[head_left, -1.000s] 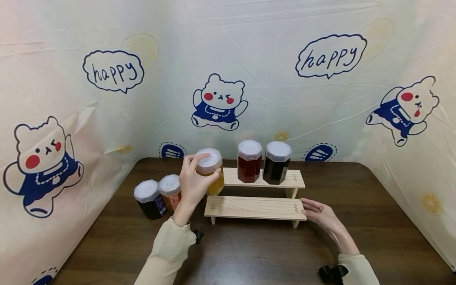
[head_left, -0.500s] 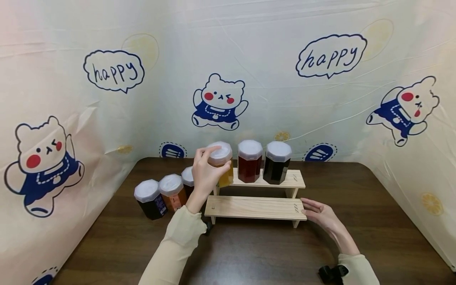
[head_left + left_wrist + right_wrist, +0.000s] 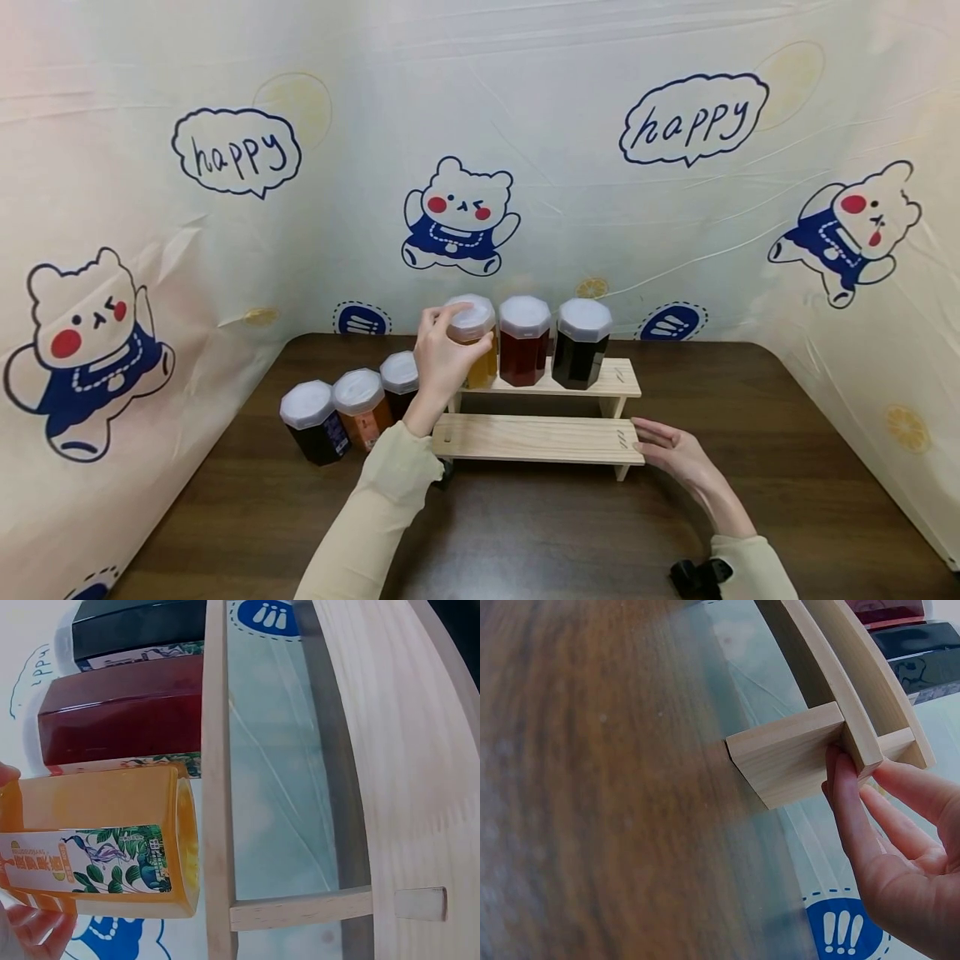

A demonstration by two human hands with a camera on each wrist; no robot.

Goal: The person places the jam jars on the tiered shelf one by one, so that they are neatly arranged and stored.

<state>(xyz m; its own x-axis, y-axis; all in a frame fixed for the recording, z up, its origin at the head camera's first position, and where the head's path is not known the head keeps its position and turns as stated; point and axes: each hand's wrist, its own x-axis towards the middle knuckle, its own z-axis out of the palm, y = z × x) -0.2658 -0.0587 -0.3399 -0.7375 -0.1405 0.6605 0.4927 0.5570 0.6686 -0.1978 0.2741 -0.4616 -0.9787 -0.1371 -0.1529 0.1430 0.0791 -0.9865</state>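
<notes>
My left hand grips a jar of amber honey with a white lid, fingers around its upper part. In the left wrist view the honey jar is upright beside a red jar, its base close to the upper board's edge. A two-step wooden rack carries the dark red jar and a near-black jar on its upper board. At the lower board's right end, my right hand pinches the wood between thumb and fingers, as the right wrist view also shows at the board's corner.
Left of the rack, three lidded jars stand on the brown table: a dark one, an orange one and another dark one, partly behind the left forearm. A printed cloth hangs around the table's back and sides.
My left hand has carried the honey jar right and up to the left end of the upper board, beside the red jar. My right hand has stayed on the rack.
</notes>
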